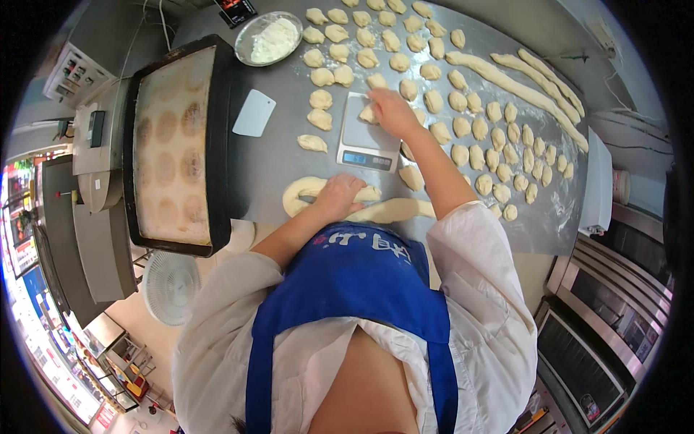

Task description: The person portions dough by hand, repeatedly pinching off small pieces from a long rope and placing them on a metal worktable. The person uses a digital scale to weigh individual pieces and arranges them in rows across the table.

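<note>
My left hand (pixel 340 196) rests on a curled rope of dough (pixel 297 196) at the table's near edge; part of the rope is hidden under it. Over the top of a digital kitchen scale (pixel 362 138) is my right hand (pixel 391 111), its fingers at a small dough piece (pixel 368 114) on the weighing plate. Whether the fingers grip that piece is unclear. The scale's display is lit. Between the scale and my apron lies a flattened end of dough (pixel 396 210). Many dough pieces (pixel 434 101) sit in rows beyond and to the right of the scale.
A white dough scraper (pixel 254 113) lies left of the scale, beside a large black-rimmed pan (pixel 219 146). A metal bowl of flour (pixel 275 40) stands at the back left. Long dough ropes (pixel 504 81) stretch along the right back of the steel table (pixel 542 233).
</note>
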### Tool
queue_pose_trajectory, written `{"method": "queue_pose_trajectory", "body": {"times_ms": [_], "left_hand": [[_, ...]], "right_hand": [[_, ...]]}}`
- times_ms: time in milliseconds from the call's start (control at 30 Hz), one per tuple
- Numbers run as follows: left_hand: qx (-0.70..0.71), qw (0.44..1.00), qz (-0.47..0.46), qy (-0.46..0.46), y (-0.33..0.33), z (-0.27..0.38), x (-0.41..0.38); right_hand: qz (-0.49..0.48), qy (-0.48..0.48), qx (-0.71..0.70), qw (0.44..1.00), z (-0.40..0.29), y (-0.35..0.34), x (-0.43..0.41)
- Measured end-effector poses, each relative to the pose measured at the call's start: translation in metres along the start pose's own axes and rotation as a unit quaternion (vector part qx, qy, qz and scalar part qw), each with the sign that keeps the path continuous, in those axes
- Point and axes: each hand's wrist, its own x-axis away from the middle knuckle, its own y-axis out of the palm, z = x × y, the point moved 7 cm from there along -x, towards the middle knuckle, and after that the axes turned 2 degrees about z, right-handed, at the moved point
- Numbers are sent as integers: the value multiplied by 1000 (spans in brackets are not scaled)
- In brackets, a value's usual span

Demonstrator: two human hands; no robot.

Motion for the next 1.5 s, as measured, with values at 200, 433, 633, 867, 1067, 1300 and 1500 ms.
{"method": "queue_pose_trajectory", "body": {"times_ms": [200,433,633,867,1067,1300,1500], "left_hand": [[27,992,97,-70,-27,-23,10],[106,966,235,17,-86,18,-68],[-91,957,53,269,-49,14,-100],[-244,956,153,53,-62,10,-134],[-183,971,-80,133,-3,56,-54],[15,990,-105,-89,21,8,-23],[84,990,-26,-114,10,-11,-19]], "right_hand": [[-190,4,26,981,-35,-16,7],[-217,-7,3,976,-96,-61,30],[-182,97,-83,975,-87,-87,56],[-4,307,-334,891,-100,-92,87],[139,451,-351,809,-24,-91,175],[101,459,-358,807,-34,-56,202],[-8,395,-253,883,-72,-17,183]]}}
